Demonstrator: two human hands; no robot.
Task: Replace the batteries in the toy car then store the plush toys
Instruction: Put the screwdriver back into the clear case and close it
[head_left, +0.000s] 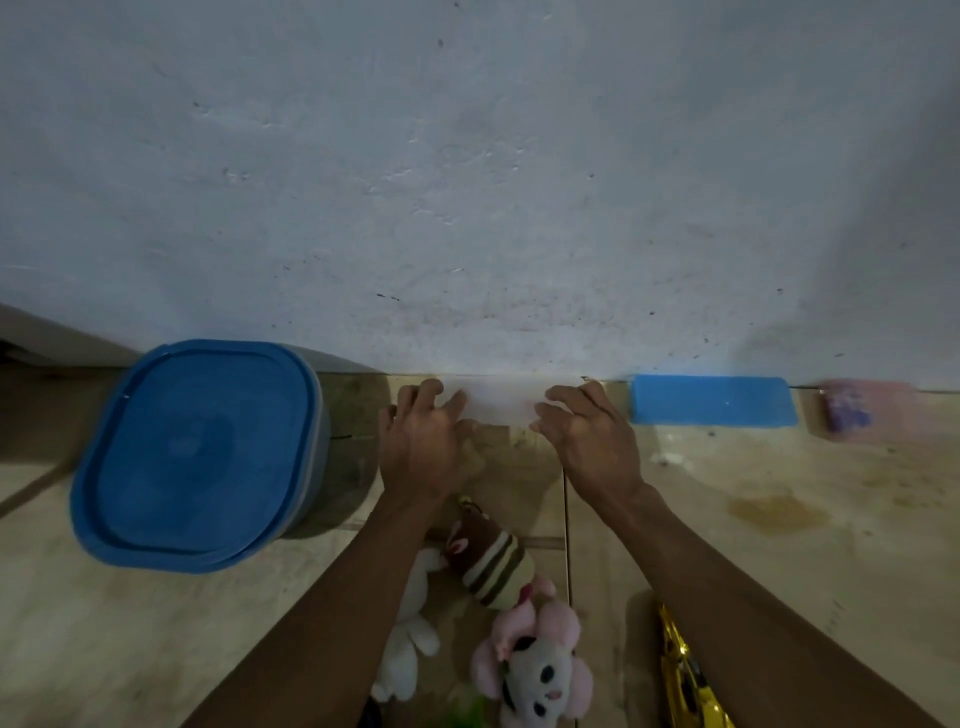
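Note:
My left hand (423, 447) and my right hand (589, 439) both rest on the ends of a blurred white box-like object (501, 402) that stands against the wall. Their fingers curl over its edges. Nearer to me on the tiled floor lie plush toys: a brown striped one (491, 564), a white one (415, 634) partly hidden by my left forearm, and a pink and grey one (535, 660). A shiny gold toy car (683, 675) shows at the bottom right, partly hidden by my right forearm.
A grey container with a blue lid (200, 452) stands on the floor to the left. A blue box (714, 400) and a pink object (865, 413) sit against the pale wall (467, 182) to the right. A stain (776, 512) marks the floor.

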